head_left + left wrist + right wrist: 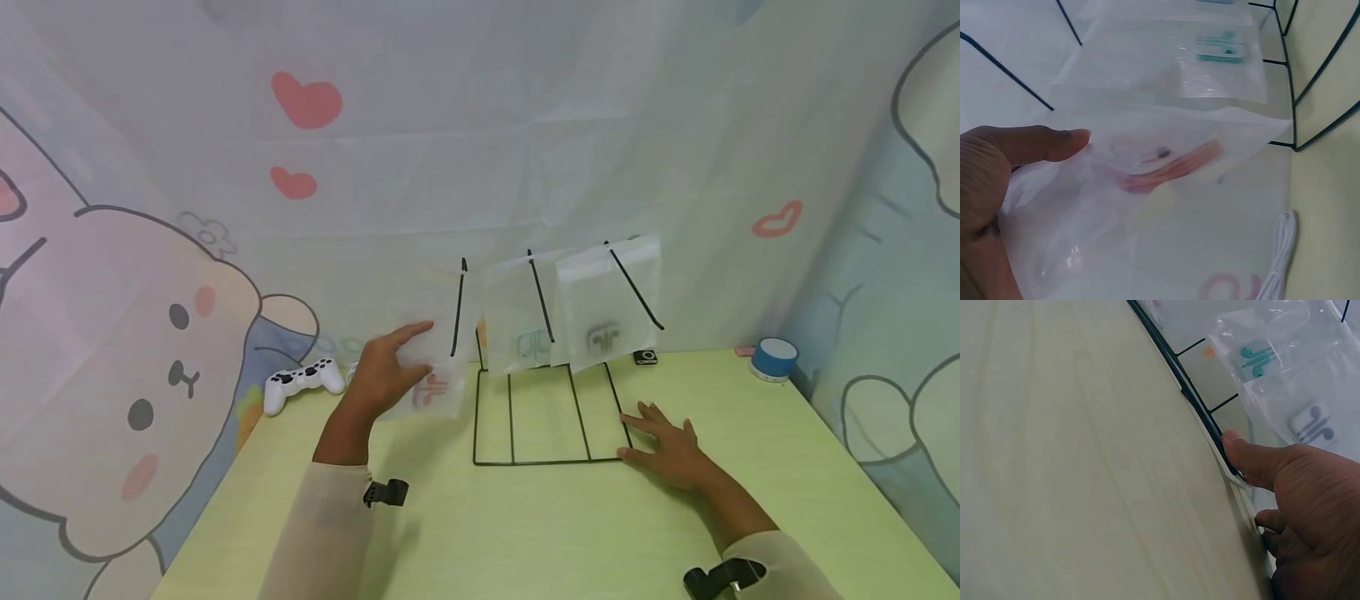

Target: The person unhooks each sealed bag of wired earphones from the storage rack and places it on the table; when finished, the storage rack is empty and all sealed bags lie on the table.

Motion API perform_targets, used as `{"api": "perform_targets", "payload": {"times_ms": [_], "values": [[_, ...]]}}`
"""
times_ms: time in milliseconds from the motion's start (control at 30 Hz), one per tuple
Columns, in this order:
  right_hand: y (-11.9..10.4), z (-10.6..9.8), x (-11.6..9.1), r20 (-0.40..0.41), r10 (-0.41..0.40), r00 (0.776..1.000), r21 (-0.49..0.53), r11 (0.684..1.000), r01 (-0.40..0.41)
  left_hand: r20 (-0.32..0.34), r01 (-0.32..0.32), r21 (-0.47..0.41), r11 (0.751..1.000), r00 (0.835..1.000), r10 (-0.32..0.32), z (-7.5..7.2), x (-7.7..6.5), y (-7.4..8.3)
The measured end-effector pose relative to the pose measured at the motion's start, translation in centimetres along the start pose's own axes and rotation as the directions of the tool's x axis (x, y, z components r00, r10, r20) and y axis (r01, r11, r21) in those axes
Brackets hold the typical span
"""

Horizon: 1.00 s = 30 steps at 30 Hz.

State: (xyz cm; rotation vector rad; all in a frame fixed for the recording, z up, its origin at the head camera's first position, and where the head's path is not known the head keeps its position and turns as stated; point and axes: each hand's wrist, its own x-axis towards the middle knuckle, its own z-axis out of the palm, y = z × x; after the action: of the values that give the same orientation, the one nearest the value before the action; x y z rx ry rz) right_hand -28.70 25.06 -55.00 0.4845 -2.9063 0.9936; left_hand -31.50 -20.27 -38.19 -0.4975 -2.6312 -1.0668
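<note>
A black wire rack [551,462] stands on the table, with prongs pointing forward. On its left prong hangs a translucent bag [442,398] with a red earphone print; my left hand [382,371] holds that bag by its side. In the left wrist view the thumb [1054,144] lies over the bag, and the other fingers are mostly hidden. A pinkish bundle [1166,172] shows through the plastic. Bags with a green print [525,346] and a dark print [611,333] hang on the other prongs. My right hand [667,446], fingers spread, touches the base's front right corner.
A white game controller [303,381] lies at the back left, with a coiled white cable [1282,250] near the rack. At the back right are a blue tape roll [775,358], a small black device [645,357] and a pink item [744,352]. A printed cloth hangs behind.
</note>
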Motion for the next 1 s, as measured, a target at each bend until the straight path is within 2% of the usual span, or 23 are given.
{"api": "perform_targets", "payload": {"times_ms": [200, 433, 700, 1000], "values": [[0.0, 0.0, 0.0, -0.002, 0.009, 1.0, -0.012, 1.0, -0.009, 0.048, -0.004, 0.006, 1.0, 0.999, 0.004, -1.5, -0.7, 0.5], [0.1, 0.0, 0.1, 0.006, 0.011, 1.0, -0.017, 1.0, -0.011, 0.101, 0.023, -0.048, 0.999, 0.995, -0.018, -2.5, -1.5, 0.6], [0.1, -0.1, 0.0, 0.016, 0.024, 1.0, -0.002, 1.0, -0.024, 0.133, 0.049, -0.112, 0.992, 0.991, -0.034, -2.4, -2.2, 0.2], [0.1, -0.2, 0.1, 0.009, 0.011, 1.0, 0.003, 1.0, -0.011, 0.129, 0.01, -0.175, 0.985, 0.992, 0.013, -2.3, -3.0, -0.5]]}}
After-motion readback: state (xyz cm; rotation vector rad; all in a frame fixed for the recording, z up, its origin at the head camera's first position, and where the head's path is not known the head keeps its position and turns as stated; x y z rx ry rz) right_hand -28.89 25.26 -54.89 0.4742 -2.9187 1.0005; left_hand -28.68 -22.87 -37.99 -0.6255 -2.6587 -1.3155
